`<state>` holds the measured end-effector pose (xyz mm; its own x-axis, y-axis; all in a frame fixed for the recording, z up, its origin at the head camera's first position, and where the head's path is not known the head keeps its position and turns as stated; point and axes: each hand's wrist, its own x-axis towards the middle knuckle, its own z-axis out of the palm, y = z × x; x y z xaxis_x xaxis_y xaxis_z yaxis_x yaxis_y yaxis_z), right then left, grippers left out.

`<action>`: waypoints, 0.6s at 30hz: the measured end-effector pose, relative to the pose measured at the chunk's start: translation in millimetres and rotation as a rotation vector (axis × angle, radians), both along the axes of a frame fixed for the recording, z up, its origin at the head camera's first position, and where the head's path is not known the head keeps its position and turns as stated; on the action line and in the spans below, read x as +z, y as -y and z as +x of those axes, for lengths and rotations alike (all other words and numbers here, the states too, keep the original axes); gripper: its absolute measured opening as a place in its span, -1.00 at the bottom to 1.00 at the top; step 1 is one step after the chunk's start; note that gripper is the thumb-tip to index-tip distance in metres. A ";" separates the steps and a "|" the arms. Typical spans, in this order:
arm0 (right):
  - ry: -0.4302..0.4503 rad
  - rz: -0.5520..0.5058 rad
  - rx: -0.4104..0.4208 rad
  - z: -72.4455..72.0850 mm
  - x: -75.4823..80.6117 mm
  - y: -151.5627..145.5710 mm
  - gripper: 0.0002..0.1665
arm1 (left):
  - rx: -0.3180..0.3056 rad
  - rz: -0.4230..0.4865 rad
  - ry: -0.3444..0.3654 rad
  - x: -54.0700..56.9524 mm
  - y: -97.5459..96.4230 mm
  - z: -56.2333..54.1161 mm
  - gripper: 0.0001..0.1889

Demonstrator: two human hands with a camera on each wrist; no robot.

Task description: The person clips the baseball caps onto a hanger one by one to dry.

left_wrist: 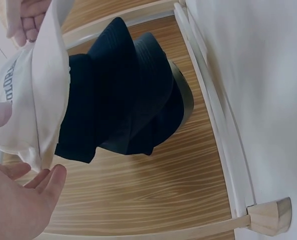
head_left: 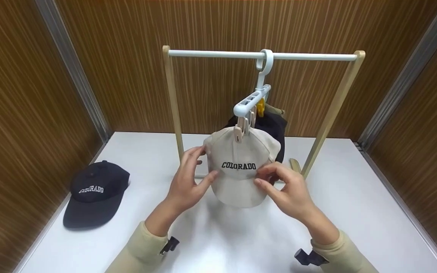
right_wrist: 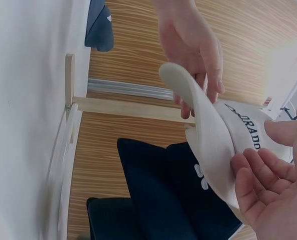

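A cream baseball cap (head_left: pixel 237 151) lettered COLORADO hangs brim down from beige clips (head_left: pixel 239 133) on a white clip hanger (head_left: pixel 252 100). My left hand (head_left: pixel 189 178) is at the cap's left side, its fingertips by the crown edge and its thumb near the brim. On the opposite side, my right hand (head_left: pixel 288 189) has loosely bent fingers at the cap's edge, with the thumb in front. Both hands look relaxed in the wrist views, around the cap rather than clenched on it. Behind it hang dark caps (left_wrist: pixel 113 85) and, farthest back, a khaki cap (left_wrist: pixel 182 92).
The hanger hooks over the white rail (head_left: pixel 214 54) of a wooden-legged rack (head_left: pixel 332 110). A dark COLORADO cap (head_left: pixel 96 193) lies on the white table (head_left: pixel 355 212) at the left. A yellow clip (head_left: pixel 260 107) shows farther along the hanger. Wood-grain panels (head_left: pixel 127 76) enclose the table.
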<state>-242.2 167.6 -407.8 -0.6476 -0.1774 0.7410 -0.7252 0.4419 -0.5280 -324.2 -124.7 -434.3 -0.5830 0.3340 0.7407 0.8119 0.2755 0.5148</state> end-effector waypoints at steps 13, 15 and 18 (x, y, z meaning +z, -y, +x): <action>0.047 0.032 0.070 6.3 -5.9 14.3 -0.67 | 0.044 -0.026 0.040 -0.3 18.0 -1.6 -0.30; 0.038 0.025 0.108 6.6 -7.4 19.1 -0.66 | 0.048 -0.021 0.055 0.0 22.6 -1.8 -0.30; 0.019 0.023 0.153 6.2 -10.2 26.8 -0.66 | 0.059 -0.008 0.082 -0.2 30.0 -3.1 -0.31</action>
<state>-235.9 140.7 -418.0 -0.6256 -0.2920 0.7234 -0.7750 0.3389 -0.5334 -327.3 -154.7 -434.5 -0.6603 0.3030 0.6872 0.7494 0.3253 0.5767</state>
